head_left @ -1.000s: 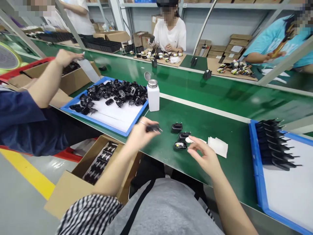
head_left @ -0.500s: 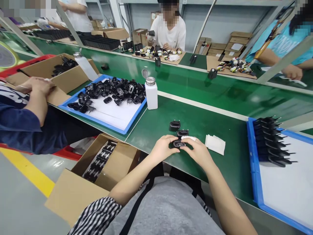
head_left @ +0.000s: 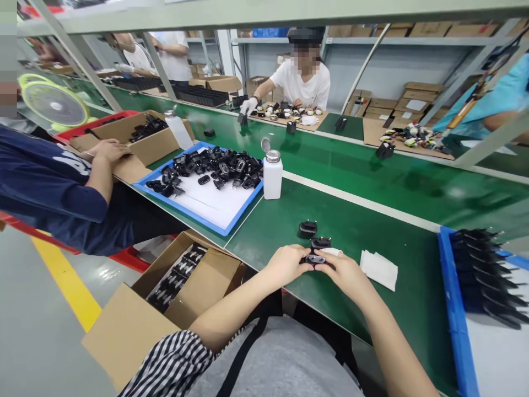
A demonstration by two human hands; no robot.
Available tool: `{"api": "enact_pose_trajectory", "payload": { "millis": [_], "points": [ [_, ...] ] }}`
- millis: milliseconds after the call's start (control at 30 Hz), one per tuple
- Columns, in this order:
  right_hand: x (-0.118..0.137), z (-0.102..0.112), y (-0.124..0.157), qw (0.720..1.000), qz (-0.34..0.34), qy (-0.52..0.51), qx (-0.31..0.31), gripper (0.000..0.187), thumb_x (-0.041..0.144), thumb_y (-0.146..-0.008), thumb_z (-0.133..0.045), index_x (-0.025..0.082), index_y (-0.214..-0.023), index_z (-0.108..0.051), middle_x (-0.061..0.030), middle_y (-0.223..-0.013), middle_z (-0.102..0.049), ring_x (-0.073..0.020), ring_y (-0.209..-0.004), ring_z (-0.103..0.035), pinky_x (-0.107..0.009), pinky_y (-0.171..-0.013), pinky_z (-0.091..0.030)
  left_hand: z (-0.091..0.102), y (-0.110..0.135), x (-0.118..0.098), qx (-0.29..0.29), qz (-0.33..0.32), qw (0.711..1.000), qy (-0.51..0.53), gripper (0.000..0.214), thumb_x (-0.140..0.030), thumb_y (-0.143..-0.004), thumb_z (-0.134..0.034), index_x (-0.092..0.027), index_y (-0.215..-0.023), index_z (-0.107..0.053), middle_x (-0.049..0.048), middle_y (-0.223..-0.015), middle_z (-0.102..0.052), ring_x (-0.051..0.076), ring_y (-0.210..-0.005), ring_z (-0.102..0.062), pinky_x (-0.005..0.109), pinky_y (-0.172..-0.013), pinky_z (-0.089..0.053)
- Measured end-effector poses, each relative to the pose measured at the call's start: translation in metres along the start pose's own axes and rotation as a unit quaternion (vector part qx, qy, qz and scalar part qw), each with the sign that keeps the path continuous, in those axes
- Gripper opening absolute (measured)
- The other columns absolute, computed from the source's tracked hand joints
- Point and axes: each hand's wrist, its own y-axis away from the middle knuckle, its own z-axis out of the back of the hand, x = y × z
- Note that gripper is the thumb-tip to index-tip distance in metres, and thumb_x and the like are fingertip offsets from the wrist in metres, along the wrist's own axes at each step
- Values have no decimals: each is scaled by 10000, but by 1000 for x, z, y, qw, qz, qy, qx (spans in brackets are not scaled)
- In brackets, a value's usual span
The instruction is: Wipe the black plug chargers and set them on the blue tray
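My left hand [head_left: 289, 263] and my right hand [head_left: 343, 269] are closed on the two sides of a black plug adapter [head_left: 315, 258], low over the green bench. Its shiny oval face shows between my fingertips. Something white [head_left: 332, 252], a finger cover or a bit of cloth, lies at my right fingers. Just beyond my hands stand two more black adapters, a nearer one [head_left: 320, 242] and a farther one [head_left: 308, 229], pins up. A folded white cloth [head_left: 379, 270] rests to the right of my right hand.
A blue-rimmed tray [head_left: 225, 230] with piled black parts lies left, beside a white pump bottle [head_left: 273, 175]. Rows of adapters [head_left: 483, 275] stand in another blue tray [head_left: 454, 325] at right. An open carton [head_left: 223, 275] sits below the bench edge. Co-workers sit left and opposite.
My view has shifted, so the bench appears lower and farther right. The adapter between my hands has turned, showing its shiny face. The co-worker opposite has lowered a black piece toward the green belt.
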Motion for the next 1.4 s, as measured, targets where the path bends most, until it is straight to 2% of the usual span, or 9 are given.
{"api": "enact_pose_trajectory", "payload": {
  "millis": [200, 367, 567, 700, 833, 967, 1167, 1300, 1400],
  "points": [
    [-2, -6, 3, 1000, -11, 20, -10, 269, 324, -690, -501, 264, -939, -584, -24, -712, -621, -181, -593, -580, -302, -544, -479, 6, 0, -3, 30, 17, 999, 41, 329, -249, -644, -540, -187, -967, -527, 21, -845, -608, 138, -674, -570, 209, -613, -431],
    [-1, -17, 8, 993, -21, -85, -84, 250, 326, -740, -428, 267, -927, -584, -19, -901, -608, -187, -781, -566, -343, -714, -452, 12, 0, -3, 12, 32, 996, 85, 276, -269, -632, -537, -216, -902, -561, -10, -729, -632, 133, -637, -579, 183, -593, -428],
    [6, -28, 13, 954, -46, -222, -195, 190, 345, -713, -451, 288, -831, -589, 34, -889, -610, -171, -857, -538, -344, -798, -408, 3, -3, 2, 25, 38, 994, 95, 310, -273, -639, -488, -182, -933, -531, 9, -720, -633, 151, -614, -588, 235, -614, -437],
    [11, -28, 13, 948, -49, -217, -227, 252, 436, -729, -353, 314, -813, -557, 121, -851, -601, -91, -818, -549, -234, -755, -425, -1, -9, 5, 38, 50, 995, 75, 319, -356, -603, -496, -192, -875, -530, -12, -667, -624, 151, -597, -585, 222, -591, -430],
    [9, -25, 13, 955, -48, -175, -235, 394, 505, -704, -296, 250, -803, -579, 113, -797, -607, -68, -755, -559, -158, -685, -418, -5, -12, 11, 54, 61, 995, 54, 355, -445, -531, -528, -208, -794, -513, -54, -484, -554, 152, -492, -540, 226, -502, -402],
    [1, -19, 11, 969, -13, -146, -200, 150, 318, -634, -543, 280, -769, -597, 112, -791, -621, -87, -774, -558, -171, -731, -411, -18, -17, 25, 52, 69, 987, 137, 479, -532, -483, -527, -196, -822, -488, -67, -409, -481, 139, -425, -480, 223, -437, -366],
    [5, -16, 14, 913, -87, -328, -228, 155, 169, -642, -571, 232, -781, -598, 85, -781, -625, -96, -741, -575, -196, -674, -467, -28, -7, 20, -15, 91, 980, 178, 450, -478, -495, -570, -166, -815, -516, -55, -448, -507, 110, -440, -475, 210, -469, -384],
    [-1, -25, 14, 908, -81, -369, -183, 182, 176, -613, -597, 213, -790, -613, 20, -850, -618, -163, -851, -538, -329, -825, -385, -29, -6, 14, -37, 73, 973, 215, 379, -359, -540, -576, -150, -854, -533, -25, -562, -567, 105, -504, -523, 213, -541, -428],
    [-6, -30, 14, 928, -82, -326, -162, 209, 170, -621, -586, 219, -823, -613, -3, -912, -603, -178, -902, -510, -357, -856, -352, -29, -5, 13, -40, 68, 962, 260, 427, -284, -555, -577, -160, -956, -496, -5, -717, -598, 76, -489, -521, 201, -533, -446]
  ]
}}
